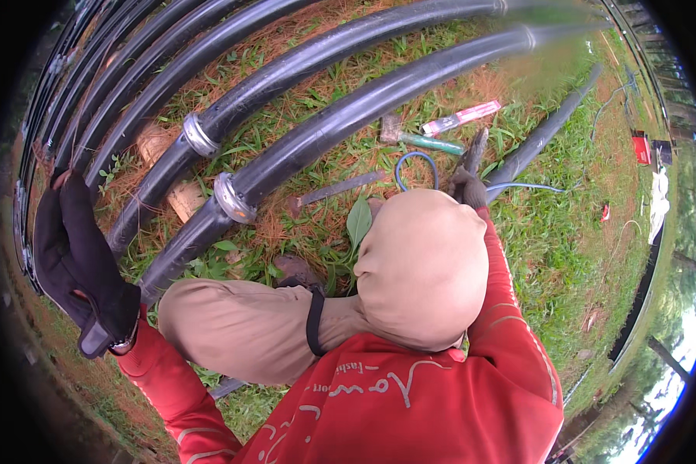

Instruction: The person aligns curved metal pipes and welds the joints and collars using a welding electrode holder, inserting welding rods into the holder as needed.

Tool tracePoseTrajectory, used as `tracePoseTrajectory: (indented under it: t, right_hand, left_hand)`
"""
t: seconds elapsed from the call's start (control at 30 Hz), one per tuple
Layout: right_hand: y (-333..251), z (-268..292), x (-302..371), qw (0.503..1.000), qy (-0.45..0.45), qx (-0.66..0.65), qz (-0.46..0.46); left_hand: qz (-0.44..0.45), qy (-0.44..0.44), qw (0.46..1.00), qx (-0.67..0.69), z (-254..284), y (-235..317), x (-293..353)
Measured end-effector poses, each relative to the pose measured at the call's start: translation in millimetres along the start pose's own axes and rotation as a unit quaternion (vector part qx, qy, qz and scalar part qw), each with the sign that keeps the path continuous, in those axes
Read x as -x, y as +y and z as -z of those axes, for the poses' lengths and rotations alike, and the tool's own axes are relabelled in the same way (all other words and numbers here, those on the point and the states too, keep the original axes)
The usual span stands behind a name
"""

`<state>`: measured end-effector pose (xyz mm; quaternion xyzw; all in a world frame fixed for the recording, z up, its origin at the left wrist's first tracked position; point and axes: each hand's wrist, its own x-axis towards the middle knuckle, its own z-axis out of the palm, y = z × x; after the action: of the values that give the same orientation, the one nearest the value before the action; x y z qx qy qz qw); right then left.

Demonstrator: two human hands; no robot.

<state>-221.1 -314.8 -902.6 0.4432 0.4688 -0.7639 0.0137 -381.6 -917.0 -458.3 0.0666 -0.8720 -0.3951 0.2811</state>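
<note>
My left hand [85, 259], in a black glove, reaches to the bundle of black pipes [116, 116] at the left. Its fingers are stretched out, with the tips against or just beside a pipe. My right hand [467, 188], in a dark glove, is closed beyond my tan-covered knee [425, 263]. It holds a dark, stick-like tool [477, 148] whose kind I cannot make out. A blue cord [414, 155] loops beside this hand. Just ahead lies a hammer [429, 141] with a green handle, next to a red-and-white packet [462, 117].
Two large black pipes with metal collars [232, 199] [199, 135] cross in front of me, beside wood blocks [185, 201]. A dark strip [340, 188] lies in the grass. Another pipe [545, 124] lies to the right. Farther right stands a red box [641, 147].
</note>
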Motion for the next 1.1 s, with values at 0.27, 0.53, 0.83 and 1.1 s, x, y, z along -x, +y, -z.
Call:
tracePoseTrajectory:
  t: [0.27, 0.53, 0.83, 1.1]
  right_hand:
    - [-77.4, -54.7, 40.0, 0.691, 0.244, 0.675, 0.088]
    - [-99.0, -165.2, -8.0, 0.547, -0.041, 0.775, 0.314]
    - [-76.8, -192.3, -83.2, 0.335, -0.082, 0.901, 0.263]
    - [-62.4, -188.6, -105.8, 0.383, -0.057, 0.887, 0.25]
  left_hand:
    - [0.003, -0.007, 1.0, 0.014, -51.4, 29.5, 17.0]
    - [0.044, -0.107, 0.992, 0.047, -81.3, -3.1, 22.2]
    - [0.066, -0.128, 0.989, 0.027, -77.4, -25.5, 18.2]
    - [0.08, -0.152, 0.984, 0.043, -76.6, -36.5, 17.7]
